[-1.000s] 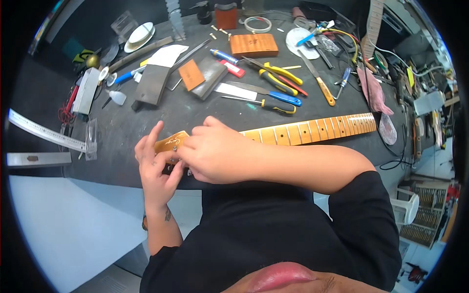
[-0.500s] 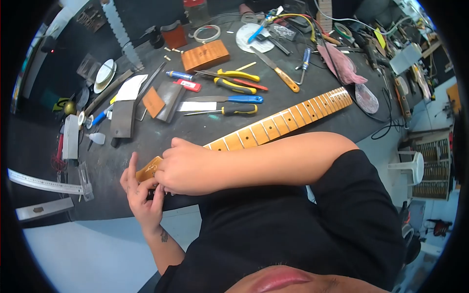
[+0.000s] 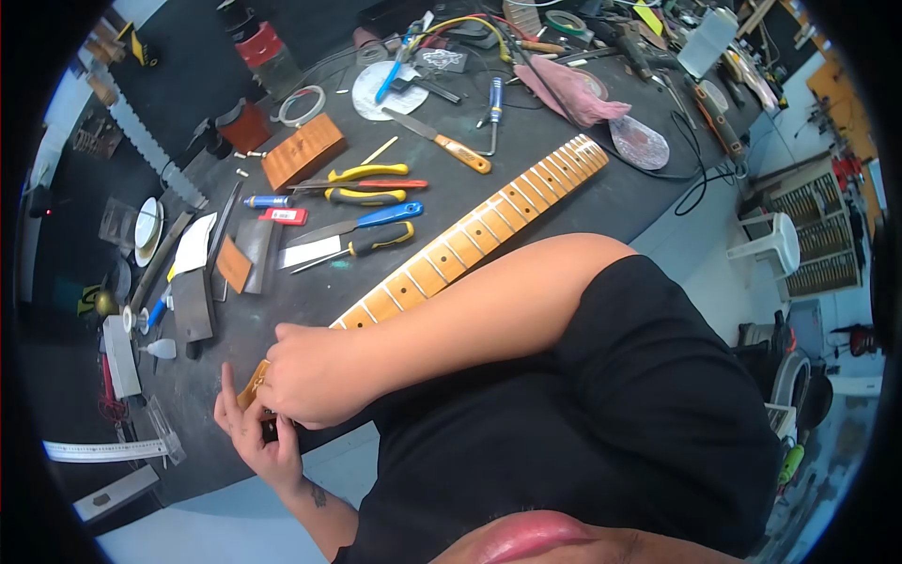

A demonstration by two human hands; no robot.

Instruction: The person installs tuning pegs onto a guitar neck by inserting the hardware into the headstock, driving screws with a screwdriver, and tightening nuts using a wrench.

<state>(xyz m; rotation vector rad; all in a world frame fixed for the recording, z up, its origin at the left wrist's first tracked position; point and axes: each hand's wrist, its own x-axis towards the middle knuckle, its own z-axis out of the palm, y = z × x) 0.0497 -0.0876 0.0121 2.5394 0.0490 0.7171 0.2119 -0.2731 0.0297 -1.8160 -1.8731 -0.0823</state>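
A maple guitar neck (image 3: 442, 259) with dark dot inlays lies slantwise on the dark workbench, its headstock (image 3: 252, 383) toward the lower left. My right hand (image 3: 319, 376) is curled over the headstock, fingers closed; whatever it pinches is hidden under it. From below, my left hand (image 3: 258, 434) grips the headstock's edge with thumb and fingers, while its index finger points up along the side. The tuning hardware between the two hands is mostly covered. My right forearm passes across the lower part of the neck.
Beyond the neck lie a screwdriver (image 3: 383, 239), a blue-handled blade (image 3: 390, 214), yellow-and-black pliers (image 3: 368, 196), a wooden block (image 3: 305, 153) and a wood-handled spatula (image 3: 460, 153). A pink cloth (image 3: 568, 92) is near the neck's far end. A ruler (image 3: 103, 451) sits at the left edge.
The view has turned, so the bench tools appear shifted left and the neck slants more steeply. Both hands stay at the headstock in nearly the same pose.
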